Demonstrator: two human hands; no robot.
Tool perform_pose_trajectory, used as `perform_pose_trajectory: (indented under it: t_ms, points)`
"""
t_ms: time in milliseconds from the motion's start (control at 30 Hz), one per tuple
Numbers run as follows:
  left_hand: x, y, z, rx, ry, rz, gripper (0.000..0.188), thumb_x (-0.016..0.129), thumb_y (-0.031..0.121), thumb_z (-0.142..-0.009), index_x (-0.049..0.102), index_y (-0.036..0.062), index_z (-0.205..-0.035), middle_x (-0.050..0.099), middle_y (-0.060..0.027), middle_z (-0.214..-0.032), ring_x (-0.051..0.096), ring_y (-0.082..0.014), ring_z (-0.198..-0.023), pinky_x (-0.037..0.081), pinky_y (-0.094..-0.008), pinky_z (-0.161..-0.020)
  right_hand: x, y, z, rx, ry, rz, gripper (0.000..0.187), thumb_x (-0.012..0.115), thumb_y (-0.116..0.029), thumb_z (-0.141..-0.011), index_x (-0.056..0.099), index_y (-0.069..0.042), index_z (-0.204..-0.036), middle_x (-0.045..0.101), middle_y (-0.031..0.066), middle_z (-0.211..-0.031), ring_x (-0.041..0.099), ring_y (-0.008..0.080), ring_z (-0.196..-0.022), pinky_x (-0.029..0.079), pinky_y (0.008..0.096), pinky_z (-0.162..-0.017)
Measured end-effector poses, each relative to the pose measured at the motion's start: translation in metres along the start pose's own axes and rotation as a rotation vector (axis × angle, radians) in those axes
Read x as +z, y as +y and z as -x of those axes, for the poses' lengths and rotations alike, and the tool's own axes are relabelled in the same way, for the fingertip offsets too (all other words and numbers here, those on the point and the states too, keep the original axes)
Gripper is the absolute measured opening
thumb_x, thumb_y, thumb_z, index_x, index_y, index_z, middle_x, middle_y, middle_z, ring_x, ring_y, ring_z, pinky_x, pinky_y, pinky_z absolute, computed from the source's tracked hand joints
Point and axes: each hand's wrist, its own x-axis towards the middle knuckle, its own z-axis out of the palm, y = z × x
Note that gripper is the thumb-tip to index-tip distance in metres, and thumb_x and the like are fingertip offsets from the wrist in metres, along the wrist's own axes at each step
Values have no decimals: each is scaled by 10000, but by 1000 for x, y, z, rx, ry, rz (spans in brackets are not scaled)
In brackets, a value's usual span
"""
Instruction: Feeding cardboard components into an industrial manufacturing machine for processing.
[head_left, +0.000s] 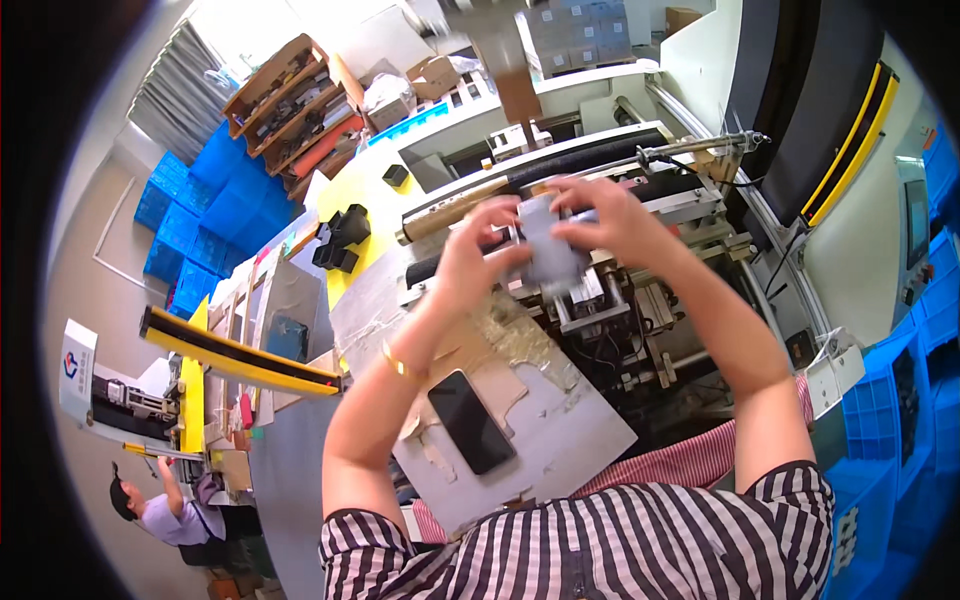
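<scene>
A: Hands?
B: Left hand (478, 255) and right hand (610, 222) both clasp a small pale grey flat box (548, 245), fingers closed on its sides.
A: Where's the box?
B: Raised over the grey metal machine (640, 330). Black smartphone (471, 421) lies on the grey board (560, 440) below.

We see a phone (471, 421) lying on a board (560, 440) before the machine (620, 300) — stacked crates (205, 215) far left, shelves (295, 100) behind them.
</scene>
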Motion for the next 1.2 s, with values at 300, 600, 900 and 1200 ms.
perform_pose_trajectory:
  t_ms: [300, 600, 900, 1200]
  points:
    - [-31, -37, -152, 8, 98, -121, 699, 795, 117, -779, 434, 45, -1373, 686, -130, -1026, 642, -141, -927, 516, -252, -783, -50, 66, -131, 0, 4, -6, 648, 756, -208, -831, 445, -28, -1370, 682, 114, -1063, 637, 164, -922, 496, 295, -865]
    - [-26, 3, 24, 132, 49, -277, 583, 799, 241, -785, 558, 99, -1296, 643, -62, -1157, 613, -161, -970, 501, -297, -852, 70, -23, 38, -56, 284, -529, 168, 602, -155, -928, 641, -22, -1023, 670, 72, -933, 623, 143, -887, 480, 289, -825]
    - [-127, -22, 407, -528, 698, 140, 193, 639, 132, -916, 673, 18, -1069, 707, -55, -924, 643, -107, -837, 495, -237, -742, 204, -191, 185, 220, -841, -525, 231, 617, -135, -904, 669, -21, -1098, 712, 108, -1009, 679, 225, -940, 508, 320, -854]
    - [-81, -7, 997, -1719, 1610, -655, 182, 655, 211, -792, 713, 41, -824, 701, -151, -768, 687, -312, -771, 513, -410, -695, 371, -309, 165, -26, -1294, -434, 294, 630, -147, -901, 632, -28, -1170, 670, 144, -1099, 641, 266, -1019, 499, 338, -882]
